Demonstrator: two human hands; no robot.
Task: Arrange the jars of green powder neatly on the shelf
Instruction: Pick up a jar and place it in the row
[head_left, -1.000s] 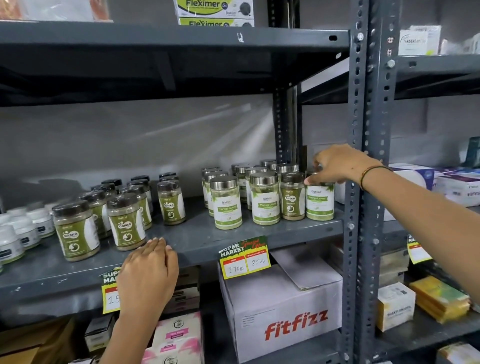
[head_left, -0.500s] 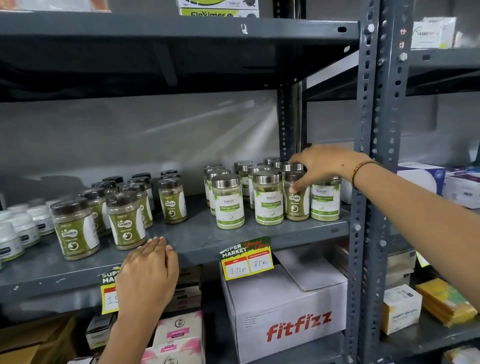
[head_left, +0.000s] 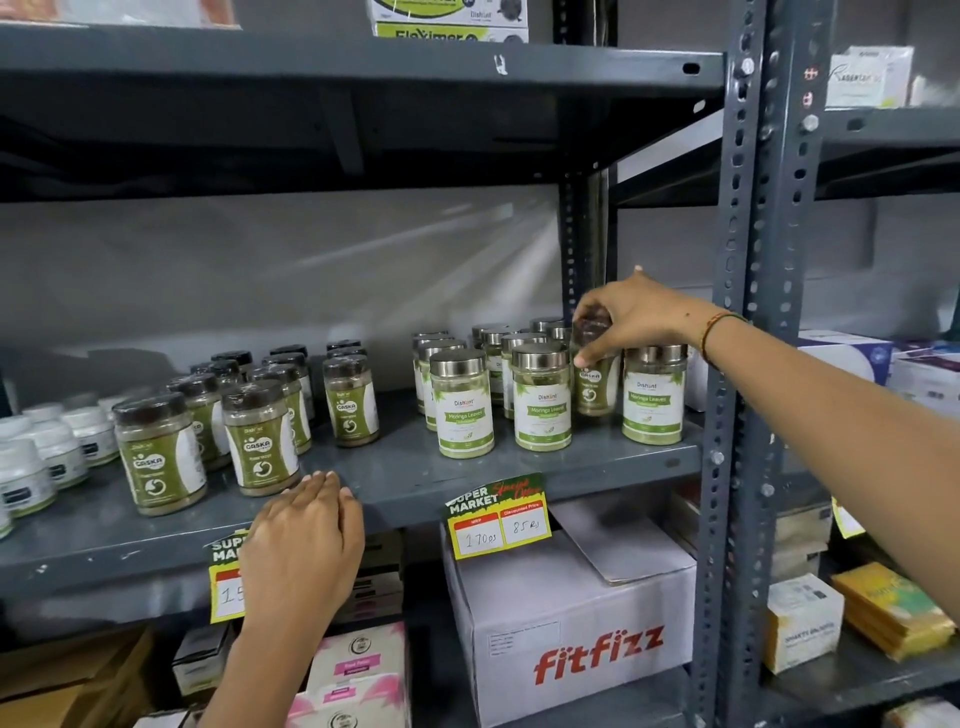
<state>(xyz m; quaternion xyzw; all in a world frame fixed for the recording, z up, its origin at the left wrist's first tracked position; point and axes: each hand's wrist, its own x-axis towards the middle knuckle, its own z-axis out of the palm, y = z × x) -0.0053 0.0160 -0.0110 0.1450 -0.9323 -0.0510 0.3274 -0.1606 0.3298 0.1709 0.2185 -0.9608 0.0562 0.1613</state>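
Right hand (head_left: 636, 317) now gripping the dark lid of a brown-capped, dark-green-labelled Gaska jar (head_left: 592, 382), having shifted from the silver-lidded Moringa jar (head_left: 653, 397) beside it; pulling a stray out from among the Moringa group, probably; heading, by judgement, towards the matching Gaska cluster (head_left: 249, 421) well to the left; left hand (head_left: 306, 540) resting open and empty on the grey metal shelf edge (head_left: 395, 499), just beside that cluster.
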